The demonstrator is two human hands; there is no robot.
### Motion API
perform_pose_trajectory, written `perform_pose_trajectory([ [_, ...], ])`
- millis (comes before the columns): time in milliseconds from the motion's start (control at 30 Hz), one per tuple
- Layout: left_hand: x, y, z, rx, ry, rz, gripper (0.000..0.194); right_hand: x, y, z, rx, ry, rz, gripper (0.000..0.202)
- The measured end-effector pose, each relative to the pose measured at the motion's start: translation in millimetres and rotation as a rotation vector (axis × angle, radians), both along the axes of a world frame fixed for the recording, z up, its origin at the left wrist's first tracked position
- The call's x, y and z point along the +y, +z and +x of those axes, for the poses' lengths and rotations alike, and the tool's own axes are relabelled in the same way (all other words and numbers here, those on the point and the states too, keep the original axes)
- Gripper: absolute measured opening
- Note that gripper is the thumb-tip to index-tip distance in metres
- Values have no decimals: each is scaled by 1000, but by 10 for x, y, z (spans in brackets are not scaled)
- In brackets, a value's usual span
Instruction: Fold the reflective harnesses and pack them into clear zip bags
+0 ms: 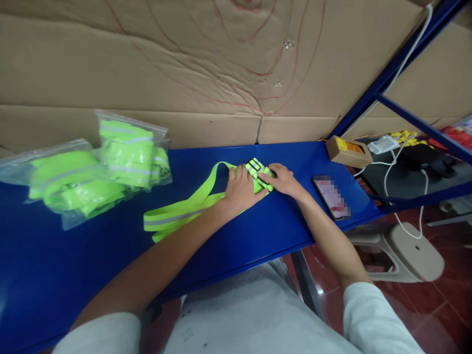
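Observation:
A neon yellow-green strap (180, 215) with a grey reflective stripe lies looped on the blue table. Its folded end, with black buckles (255, 166), is between my two hands. My left hand (239, 189) lies flat over the strap beside the buckles, fingers stretched out. At the right of the buckled end, my right hand (283, 180) has its thumb and fingers closed on the strap's edge near a black buckle part. What lies under my left palm is hidden.
Clear bags of neon straps (127, 153) (73, 179) sit at the left of the blue table (177, 268). A phone (332, 197) and a cardboard box (348, 151) are at the right. Beyond are a white cable, a blue frame and a plastic stool (416, 250).

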State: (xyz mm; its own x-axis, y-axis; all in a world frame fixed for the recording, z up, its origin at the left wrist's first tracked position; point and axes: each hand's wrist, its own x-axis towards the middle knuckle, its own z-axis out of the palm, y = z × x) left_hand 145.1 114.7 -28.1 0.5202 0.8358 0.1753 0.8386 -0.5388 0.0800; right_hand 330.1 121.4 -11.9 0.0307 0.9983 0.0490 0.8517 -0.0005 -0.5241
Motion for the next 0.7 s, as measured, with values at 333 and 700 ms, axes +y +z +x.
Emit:
perform_pose_trajectory([
  [333, 74, 101, -80, 60, 51, 15, 103, 135, -62, 118, 538, -53, -89, 59],
  [700, -16, 56, -15, 28, 32, 11, 87, 158, 7, 279, 356, -161, 163, 54],
])
